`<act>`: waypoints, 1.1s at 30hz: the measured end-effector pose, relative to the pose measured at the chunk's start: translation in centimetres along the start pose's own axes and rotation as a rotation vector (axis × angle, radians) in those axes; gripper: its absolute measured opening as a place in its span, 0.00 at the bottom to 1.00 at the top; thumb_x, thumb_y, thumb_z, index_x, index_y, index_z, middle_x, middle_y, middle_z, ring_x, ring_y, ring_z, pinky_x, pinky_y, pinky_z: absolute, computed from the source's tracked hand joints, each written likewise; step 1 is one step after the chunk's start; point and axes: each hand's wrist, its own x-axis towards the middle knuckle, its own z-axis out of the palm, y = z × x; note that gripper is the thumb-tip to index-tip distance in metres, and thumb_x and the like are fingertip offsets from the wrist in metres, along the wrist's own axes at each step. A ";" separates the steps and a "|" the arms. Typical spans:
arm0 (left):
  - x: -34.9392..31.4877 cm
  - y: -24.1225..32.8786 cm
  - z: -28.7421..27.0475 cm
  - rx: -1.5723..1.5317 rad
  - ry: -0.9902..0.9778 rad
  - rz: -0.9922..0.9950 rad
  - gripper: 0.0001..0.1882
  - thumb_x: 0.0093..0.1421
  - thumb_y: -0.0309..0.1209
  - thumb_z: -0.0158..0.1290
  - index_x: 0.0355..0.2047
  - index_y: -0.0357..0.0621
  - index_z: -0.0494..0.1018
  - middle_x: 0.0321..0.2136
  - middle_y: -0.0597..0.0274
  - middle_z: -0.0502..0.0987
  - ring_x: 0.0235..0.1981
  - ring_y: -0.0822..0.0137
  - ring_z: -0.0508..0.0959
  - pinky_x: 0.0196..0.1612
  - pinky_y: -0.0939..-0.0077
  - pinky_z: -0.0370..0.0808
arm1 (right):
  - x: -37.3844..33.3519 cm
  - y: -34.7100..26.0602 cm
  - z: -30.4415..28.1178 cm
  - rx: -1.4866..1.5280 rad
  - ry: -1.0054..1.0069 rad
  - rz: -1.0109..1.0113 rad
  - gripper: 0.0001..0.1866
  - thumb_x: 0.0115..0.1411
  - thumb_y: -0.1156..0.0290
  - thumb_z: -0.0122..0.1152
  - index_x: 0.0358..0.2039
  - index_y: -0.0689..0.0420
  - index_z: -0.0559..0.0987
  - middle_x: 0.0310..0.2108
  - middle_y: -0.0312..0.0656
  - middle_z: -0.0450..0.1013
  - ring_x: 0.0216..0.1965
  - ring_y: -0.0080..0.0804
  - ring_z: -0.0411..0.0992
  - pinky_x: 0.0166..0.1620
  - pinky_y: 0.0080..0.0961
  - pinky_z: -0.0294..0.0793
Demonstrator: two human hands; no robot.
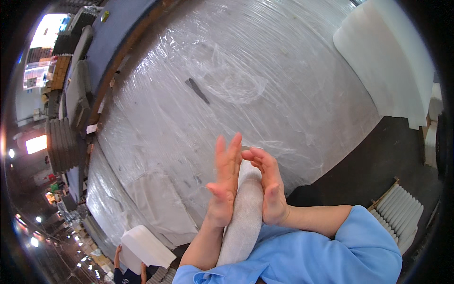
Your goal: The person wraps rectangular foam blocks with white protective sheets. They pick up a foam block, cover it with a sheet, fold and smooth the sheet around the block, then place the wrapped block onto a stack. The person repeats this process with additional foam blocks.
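A long, light grey fabric-covered cushion (243,220) stands edge-on against my front, its far end between my hands. My left hand (224,182) lies along its left side, fingers stretched upward and thumb out, the palm facing the cushion. On the opposite side is my right hand (269,182), fingers extended and slightly bent near the cushion's tip. Neither hand wraps around it; how firmly the palms press cannot be told. Beyond the hands spreads a wide table covered in clear plastic film (302,109), with a dark strip (197,91) on it.
White foam sheets (388,57) stand at the far right. Rows of pale cushions (397,213) fill a holder at lower right. Grey cushions (61,144) stack beside a blue-topped table (120,28) at left. Another person's hands grip a white panel (146,246) at lower left.
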 end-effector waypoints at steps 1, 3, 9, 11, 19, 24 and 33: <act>0.2 -0.1 -0.1 0.026 -0.020 0.006 0.57 0.60 0.79 0.25 0.76 0.56 0.27 0.76 0.41 0.37 0.76 0.44 0.36 0.74 0.46 0.31 | -0.2 0.3 0.1 -0.014 0.002 -0.017 0.47 0.70 0.31 0.32 0.69 0.64 0.58 0.65 0.50 0.60 0.67 0.41 0.57 0.70 0.41 0.51; 0.4 -0.1 -0.2 0.080 -0.062 0.012 0.57 0.59 0.79 0.25 0.76 0.55 0.27 0.76 0.42 0.37 0.76 0.44 0.35 0.74 0.46 0.30 | -0.6 1.4 0.2 -0.061 0.005 -0.089 0.46 0.70 0.32 0.32 0.69 0.62 0.57 0.66 0.51 0.59 0.68 0.43 0.56 0.70 0.43 0.49; 2.8 1.6 0.9 0.245 -0.183 0.065 0.60 0.64 0.74 0.32 0.74 0.32 0.36 0.76 0.46 0.39 0.59 0.58 0.64 0.65 0.63 0.60 | -1.5 4.7 1.0 -0.135 0.089 -0.277 0.43 0.71 0.36 0.32 0.70 0.62 0.59 0.70 0.58 0.54 0.71 0.51 0.52 0.72 0.48 0.45; 3.8 1.7 0.9 0.289 -0.244 0.089 0.60 0.64 0.74 0.34 0.74 0.32 0.36 0.76 0.45 0.40 0.50 0.61 0.67 0.58 0.68 0.67 | -1.5 5.5 0.7 -0.149 0.094 -0.307 0.43 0.70 0.36 0.33 0.70 0.62 0.59 0.71 0.58 0.52 0.72 0.51 0.51 0.72 0.48 0.45; 3.4 2.1 -0.5 0.130 -0.055 0.050 0.59 0.57 0.82 0.21 0.77 0.54 0.34 0.76 0.41 0.39 0.77 0.45 0.34 0.72 0.42 0.24 | -0.9 1.3 0.8 -0.019 0.010 0.020 0.48 0.69 0.34 0.41 0.73 0.63 0.52 0.72 0.53 0.50 0.73 0.45 0.48 0.73 0.44 0.43; 2.4 3.1 0.5 0.210 -0.105 0.065 0.63 0.56 0.82 0.22 0.76 0.45 0.36 0.76 0.42 0.39 0.70 0.51 0.52 0.74 0.53 0.35 | -0.3 -1.4 2.5 0.041 0.044 -0.049 0.49 0.70 0.35 0.37 0.72 0.69 0.49 0.72 0.57 0.49 0.74 0.46 0.47 0.73 0.44 0.40; 5.3 3.4 2.5 0.417 -0.299 0.171 0.56 0.65 0.73 0.27 0.75 0.36 0.43 0.74 0.42 0.48 0.71 0.56 0.58 0.75 0.53 0.40 | -0.4 3.1 2.2 -0.149 0.115 -0.472 0.50 0.68 0.32 0.33 0.73 0.64 0.49 0.73 0.63 0.42 0.74 0.59 0.44 0.71 0.55 0.44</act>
